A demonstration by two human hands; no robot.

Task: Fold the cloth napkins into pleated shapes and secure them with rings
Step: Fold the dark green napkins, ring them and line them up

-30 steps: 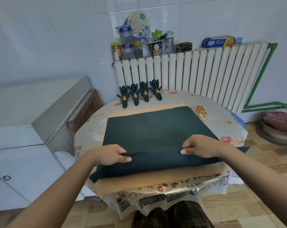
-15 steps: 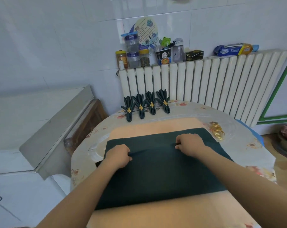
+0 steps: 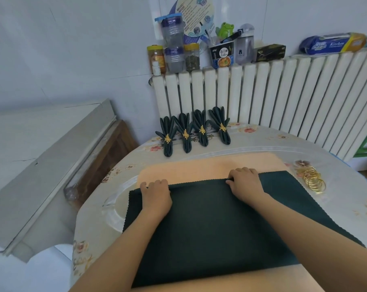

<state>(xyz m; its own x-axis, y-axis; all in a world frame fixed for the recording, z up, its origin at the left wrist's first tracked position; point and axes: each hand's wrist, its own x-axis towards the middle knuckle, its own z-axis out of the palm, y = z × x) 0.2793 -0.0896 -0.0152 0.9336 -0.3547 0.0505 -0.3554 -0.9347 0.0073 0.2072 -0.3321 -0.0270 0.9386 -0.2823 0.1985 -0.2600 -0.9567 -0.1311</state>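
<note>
Cloth of dark green, the napkin [image 3: 216, 224] lies flat on a peach mat [image 3: 210, 168], its far edge scalloped and pinched up in a low fold. Both the left hand [image 3: 156, 196] and right hand [image 3: 244, 183] curl their fingers round that far edge. Beyond the knuckles a bare strip of mat lies open before four finished napkins [image 3: 194, 131], each pleated and ringed in gold. Just right of the right hand sits a pile of gold rings [image 3: 314, 182], too tangled to count.
</note>
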